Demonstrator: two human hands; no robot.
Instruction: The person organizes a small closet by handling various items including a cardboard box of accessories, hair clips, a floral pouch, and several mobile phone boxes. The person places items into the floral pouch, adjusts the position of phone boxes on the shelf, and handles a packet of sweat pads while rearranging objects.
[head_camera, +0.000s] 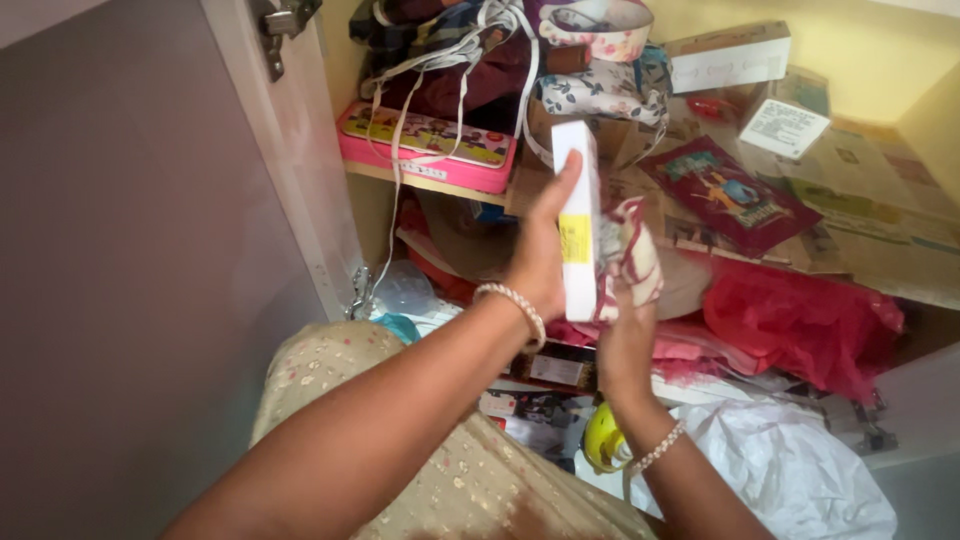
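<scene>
Left hand (540, 262) grips white box (578, 220); right hand (625, 335) clutches patterned cloth (632, 255) against it; cupboard shelf (420, 180) holds pink case (425, 145).

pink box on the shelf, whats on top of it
White straps trail across the pink box lid, and dark red and patterned cloth is heaped over its back edge. How far the lid runs under that heap is covered.

A pink tin box (425, 145) sits on the shelf up and left of the grip. A red book (728, 195) lies to its right, with a red bag (800, 320) below that.
</scene>
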